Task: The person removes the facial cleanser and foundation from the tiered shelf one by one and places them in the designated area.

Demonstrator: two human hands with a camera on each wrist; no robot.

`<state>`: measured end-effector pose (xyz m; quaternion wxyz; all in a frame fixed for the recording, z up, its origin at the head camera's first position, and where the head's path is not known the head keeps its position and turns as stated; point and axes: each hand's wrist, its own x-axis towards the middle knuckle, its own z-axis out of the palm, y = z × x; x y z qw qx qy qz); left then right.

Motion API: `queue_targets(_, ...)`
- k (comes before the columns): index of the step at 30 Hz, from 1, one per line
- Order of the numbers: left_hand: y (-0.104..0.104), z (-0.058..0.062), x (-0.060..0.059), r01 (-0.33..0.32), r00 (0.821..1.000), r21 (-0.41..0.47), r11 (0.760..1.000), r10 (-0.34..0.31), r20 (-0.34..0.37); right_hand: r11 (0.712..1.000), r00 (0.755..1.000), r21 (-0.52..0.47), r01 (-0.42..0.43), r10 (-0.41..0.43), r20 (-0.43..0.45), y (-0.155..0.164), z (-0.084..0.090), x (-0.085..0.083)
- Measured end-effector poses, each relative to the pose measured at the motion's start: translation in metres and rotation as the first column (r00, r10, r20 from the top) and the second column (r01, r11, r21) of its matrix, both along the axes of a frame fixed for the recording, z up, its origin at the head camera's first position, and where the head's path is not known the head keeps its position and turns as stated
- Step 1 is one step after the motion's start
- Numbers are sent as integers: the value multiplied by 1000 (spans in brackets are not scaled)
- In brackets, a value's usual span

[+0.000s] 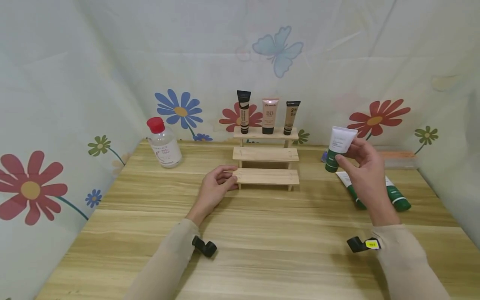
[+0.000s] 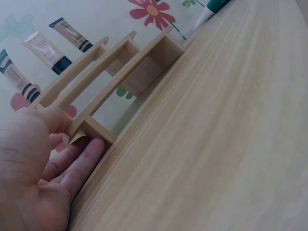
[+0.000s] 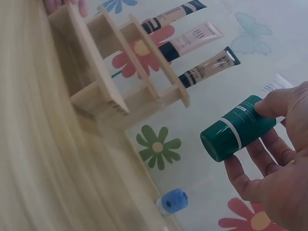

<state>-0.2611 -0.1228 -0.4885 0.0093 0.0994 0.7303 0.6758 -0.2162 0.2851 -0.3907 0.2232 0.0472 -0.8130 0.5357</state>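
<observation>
Right hand (image 1: 365,173): thumb and fingers curled round a white tube with a green cap (image 1: 338,148), held cap down in the air to the right of the wooden step shelf (image 1: 266,156), above the table (image 1: 262,233). Left hand (image 1: 215,187): fingers curled at the left end of the lowest step, thumb on top and fingertips (image 2: 91,149) under its edge, steadying it. On the top step, upright: three cosmetic tubes (image 1: 269,115). Behind the right hand, flat on the table: two more green-capped tubes (image 1: 397,200). Far left, near the wall: a clear bottle with a red cap (image 1: 163,143).
</observation>
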Motion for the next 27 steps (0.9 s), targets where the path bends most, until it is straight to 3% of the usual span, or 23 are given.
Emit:
queue_targets(4, -1, 0, 1, 3, 1000, 1, 1000, -3, 1, 999, 1000, 37, -12, 12, 15, 5, -11, 4)
queue_targets(9, -1, 1, 1, 4, 1000, -1, 1000, -4, 6, 996, 995, 85, -10, 2, 98, 7, -26, 10)
queue_targets(17, -2, 1, 0, 0, 1000, -5, 1000, 0, 8, 994, 984, 85, -66, 50, 174, 6, -49, 15)
queue_targets(27, 0, 2, 2, 9, 1000, -6, 1000, -9, 10, 989, 961, 58, -139, 120, 249, 5, -60, 15)
